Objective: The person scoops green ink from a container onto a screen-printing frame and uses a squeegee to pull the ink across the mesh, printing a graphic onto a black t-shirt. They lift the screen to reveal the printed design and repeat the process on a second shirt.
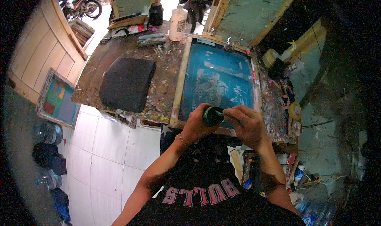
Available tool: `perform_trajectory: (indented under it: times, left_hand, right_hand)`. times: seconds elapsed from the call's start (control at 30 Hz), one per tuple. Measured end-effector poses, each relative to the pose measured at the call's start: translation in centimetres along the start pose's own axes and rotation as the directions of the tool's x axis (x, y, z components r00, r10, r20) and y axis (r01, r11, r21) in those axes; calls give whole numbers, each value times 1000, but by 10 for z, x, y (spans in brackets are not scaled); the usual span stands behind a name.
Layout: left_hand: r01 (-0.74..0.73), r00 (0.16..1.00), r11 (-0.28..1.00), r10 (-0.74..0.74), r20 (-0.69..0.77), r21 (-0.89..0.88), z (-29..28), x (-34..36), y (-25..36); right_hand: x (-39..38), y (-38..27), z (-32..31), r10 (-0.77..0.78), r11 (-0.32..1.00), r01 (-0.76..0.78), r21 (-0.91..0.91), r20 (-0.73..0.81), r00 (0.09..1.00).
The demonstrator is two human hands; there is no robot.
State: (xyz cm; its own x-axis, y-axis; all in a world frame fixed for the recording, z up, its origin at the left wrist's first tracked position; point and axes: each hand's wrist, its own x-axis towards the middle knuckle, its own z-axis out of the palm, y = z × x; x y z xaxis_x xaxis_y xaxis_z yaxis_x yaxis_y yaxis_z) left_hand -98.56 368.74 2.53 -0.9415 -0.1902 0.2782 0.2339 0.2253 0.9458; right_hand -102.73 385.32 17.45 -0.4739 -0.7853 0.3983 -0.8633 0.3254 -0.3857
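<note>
My left hand grips a dark green container with its mouth upward. My right hand has its fingers pinched at the container’s rim, on something too small or hidden to make out. Both hands are over the lower part of a screen-printing frame with blue mesh and pale line artwork. The frame lies on a paint-stained wooden table, to the right of a dark grey padded board.
A white bottle, a black jar and tools sit at the back. Yellow tubs line the right side. A coloured frame and water bottles stand at left, a wooden door behind. Motorbikes are outside.
</note>
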Motion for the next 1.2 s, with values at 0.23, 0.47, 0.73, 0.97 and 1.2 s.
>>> perform_trajectory:
  times: [0.23, 0.47, 0.73, 0.97, 1.2]
  left_hand:
    - [-129, 989, 991, 131, 72, -28, 41, 3, 6]
    - [-141, 982, 990, 140, 127, 2, 88, 28, 7]
    - [-11, 966, 996, -12, 259, 90, 115, 75, -2]
    - [-41, 959, 982, -13, 285, 182, 131, 110, -22]
    - [-14, 955, 974, -54, 292, 227, 135, 144, -38]
  right_hand:
    - [-44, 18, -15, 122, 984, -115, 137, -48, 991]
    - [-70, 61, -38, 147, 977, -120, 174, -149, 978]
    - [-71, 125, -51, 185, 963, -152, 221, -136, 973]
    - [-58, 174, -52, 220, 949, -168, 266, -180, 959]
    - [-38, 217, -48, 321, 912, -256, 322, -166, 932]
